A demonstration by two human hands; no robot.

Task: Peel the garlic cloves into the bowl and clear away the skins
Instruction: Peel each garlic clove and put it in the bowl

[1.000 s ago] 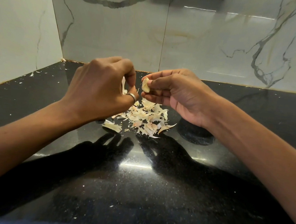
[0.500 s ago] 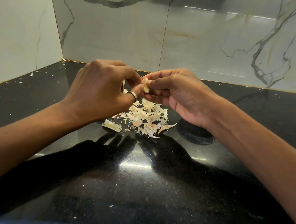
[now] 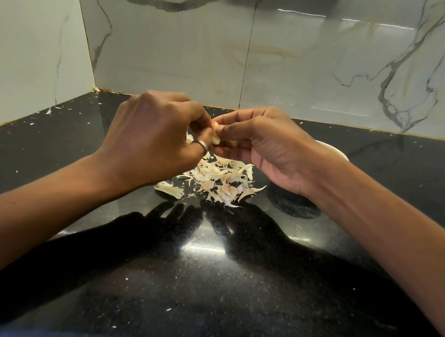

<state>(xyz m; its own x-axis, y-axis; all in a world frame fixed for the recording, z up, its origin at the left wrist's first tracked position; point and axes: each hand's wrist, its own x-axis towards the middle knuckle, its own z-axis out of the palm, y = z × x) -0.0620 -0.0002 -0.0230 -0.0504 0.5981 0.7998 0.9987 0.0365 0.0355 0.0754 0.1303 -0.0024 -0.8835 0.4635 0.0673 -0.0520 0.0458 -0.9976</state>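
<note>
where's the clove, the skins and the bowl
clove (image 3: 215,137): head view, its visible middle
skins (image 3: 223,178): head view, middle of the pile
bowl (image 3: 335,151): head view, its visible pale rim

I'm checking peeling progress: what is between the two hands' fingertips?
In the head view, a small pale garlic clove sits there, pinched by the left hand and the right hand.

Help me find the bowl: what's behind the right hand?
Only a pale rim of the bowl shows behind the right hand, which covers the rest; its contents cannot be seen.
</note>
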